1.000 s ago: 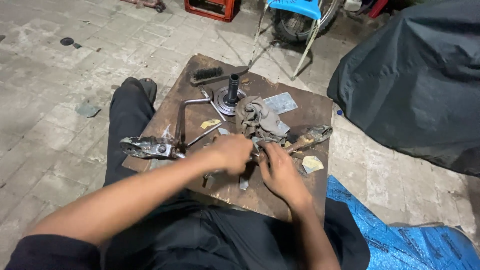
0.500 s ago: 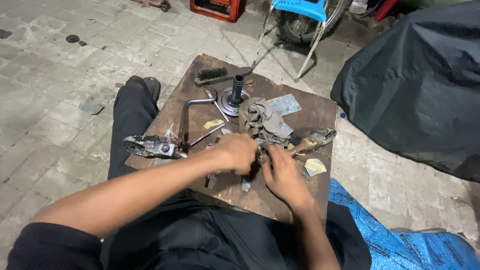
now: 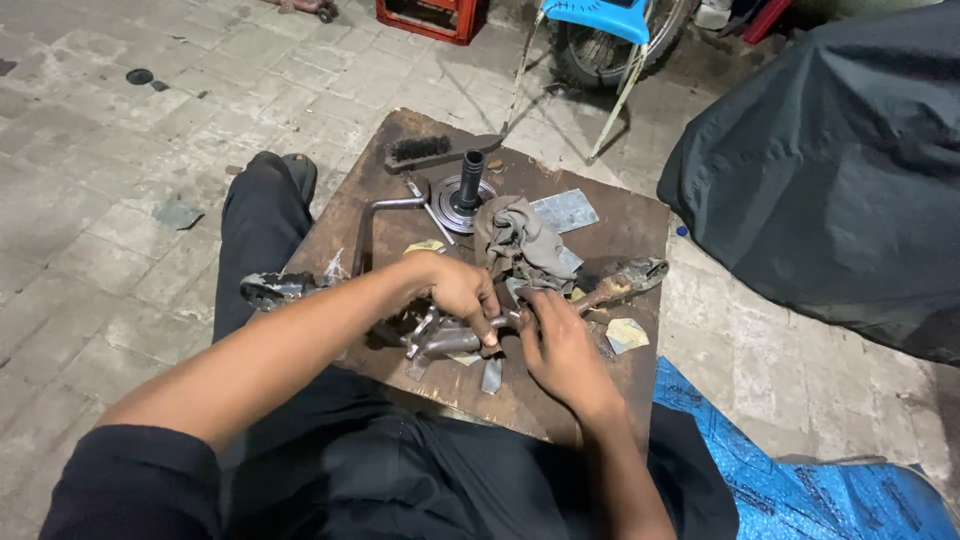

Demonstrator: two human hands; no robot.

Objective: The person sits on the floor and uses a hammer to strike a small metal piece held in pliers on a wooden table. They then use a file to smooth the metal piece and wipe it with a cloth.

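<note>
Change: hardly anything has been moved since the earlier frame; both hands are still kept on the same metal part, and the view is only shifted a little.
Black cover (image 3: 830,180): a big dark sheet is seen at the right, well apart from the work.
Blue sheet (image 3: 800,480): it is spread on the floor by the right leg.
Wooden board (image 3: 620,225): it is laid across the lap and is used as a small table.
Grey rag (image 3: 520,240): it is bunched up just behind the hands.
Brush (image 3: 430,150): it is left at the far edge of the board.
Round hub (image 3: 466,195): it is stood upright near the brush.
Left hand (image 3: 460,290): it is closed down over the metal part.
Right hand (image 3: 560,340): its fingers are curled around the other end of the part.
Metal part (image 3: 445,340): it is held low on the board, between both hands.
Doing it well: the part should be kept pressed on the board, so it is not slipped while it is worked.
</note>
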